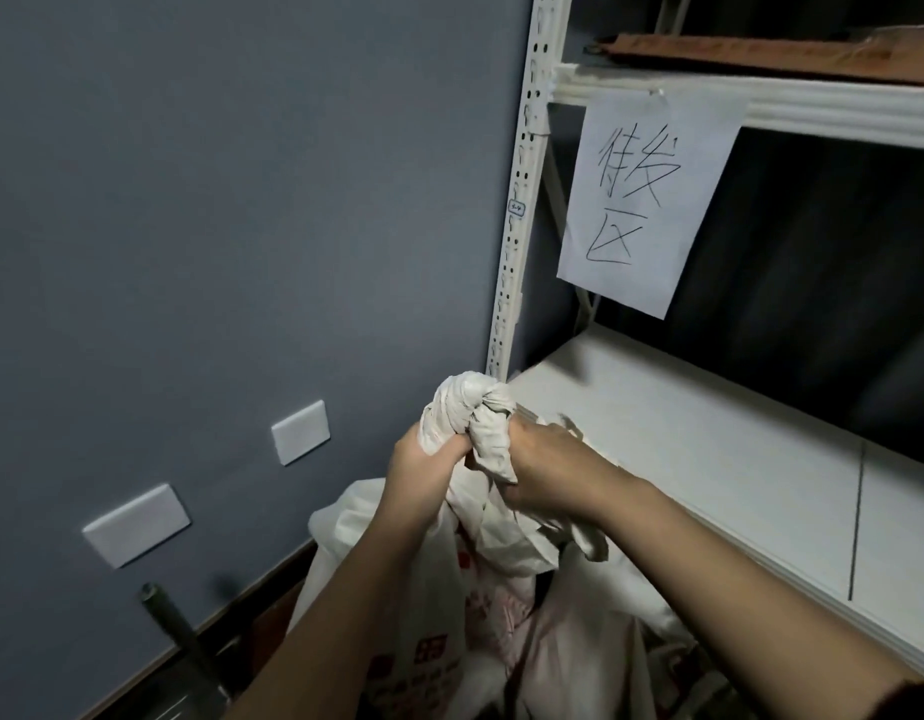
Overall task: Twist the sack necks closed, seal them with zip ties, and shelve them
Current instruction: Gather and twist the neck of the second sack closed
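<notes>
A white cloth sack with red print stands below me, its neck bunched and twisted into a knot-like wad at the top. My left hand grips the neck from the left, just under the wad. My right hand grips the neck from the right, fingers curled round the cloth. A loose fold of fabric hangs under my right hand. No zip tie shows in view. The white shelf board lies right behind the sack.
A white metal rack upright stands against the grey wall. A paper sign with handwritten characters hangs from the upper shelf beam. Two white wall plates sit at the left. A dark post rises at the lower left.
</notes>
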Tool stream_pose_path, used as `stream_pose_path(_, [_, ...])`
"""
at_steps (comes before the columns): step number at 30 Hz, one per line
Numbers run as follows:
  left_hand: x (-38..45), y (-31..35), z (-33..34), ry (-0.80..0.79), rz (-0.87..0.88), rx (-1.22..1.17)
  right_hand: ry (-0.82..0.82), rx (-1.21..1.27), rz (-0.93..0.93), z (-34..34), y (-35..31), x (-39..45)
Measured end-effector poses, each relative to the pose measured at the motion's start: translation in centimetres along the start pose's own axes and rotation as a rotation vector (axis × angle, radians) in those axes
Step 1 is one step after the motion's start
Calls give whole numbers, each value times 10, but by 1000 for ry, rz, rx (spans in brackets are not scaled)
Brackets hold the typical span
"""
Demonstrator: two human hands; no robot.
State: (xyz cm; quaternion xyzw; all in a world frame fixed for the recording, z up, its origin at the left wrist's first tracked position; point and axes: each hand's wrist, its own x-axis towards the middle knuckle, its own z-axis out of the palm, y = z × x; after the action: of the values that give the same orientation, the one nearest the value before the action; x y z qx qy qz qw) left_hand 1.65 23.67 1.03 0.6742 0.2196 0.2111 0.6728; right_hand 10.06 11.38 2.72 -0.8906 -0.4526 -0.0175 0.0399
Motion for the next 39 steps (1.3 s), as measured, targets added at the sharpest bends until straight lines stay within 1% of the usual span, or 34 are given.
stream_pose_path(2, [-1,0,0,-16,4,-15,26,6,-23,7,3,1])
stream_pose_path(4, [-2,-1,2,-58,6,-34,119,40,-21,11,3,0])
stream_pose_path(6, [-3,0,2,-89,3,-56,199,78,24,10,0,-2])
stream_pose_path(7, [-3,0,1,-92,7,-55,212,87,61,8,-1,-3])
stream_pose_path(9, [-3,1,0,-87,24,-42,177,90,86,7,-1,-4])
stream_pose_path(13, [-2,1,-2,-53,42,-35,10,43,-4,-5,4,-5])
stream_pose_path(17, [-2,2,-4,-21,-8,-66,-86,-114,-11,-25,1,-4])
stream_pose_path(19, [-4,2,-5,-46,-30,-107,-129,-172,4,-32,-5,-1])
stream_pose_path(21, [-6,2,-7,-130,-69,-223,-106,-181,33,-32,-10,2])
stream_pose_path(23, [-8,0,-9,-224,-101,-286,-37,-112,81,-25,-17,1])
stream_pose_path(25, [-9,-3,-9,-255,-42,-172,19,-15,124,-17,-24,-1])
stream_pose_path(27, [-8,-9,-4,-243,12,-36,30,36,120,-12,-29,-1])
stream_pose_path(30, [-6,-11,1,-187,82,11,35,117,81,-15,-36,-1])
stream_pose_path(31, [-6,-10,2,-165,112,-13,45,124,73,-16,-38,-2])
stream_pose_path(33, [-9,-5,4,-96,162,-135,93,99,23,-14,-42,-3])
stream_pose_path(34, [-10,-2,5,-49,164,-189,123,100,-4,-11,-44,-4])
stream_pose_path(35, [-11,1,6,-13,157,-225,120,123,4,-9,-46,-5])
stream_pose_path(37, [-10,2,6,62,121,-264,66,294,52,-10,-45,-7])
stream_pose_path(39, [-5,2,3,111,87,-299,-27,597,103,-20,-39,-10])
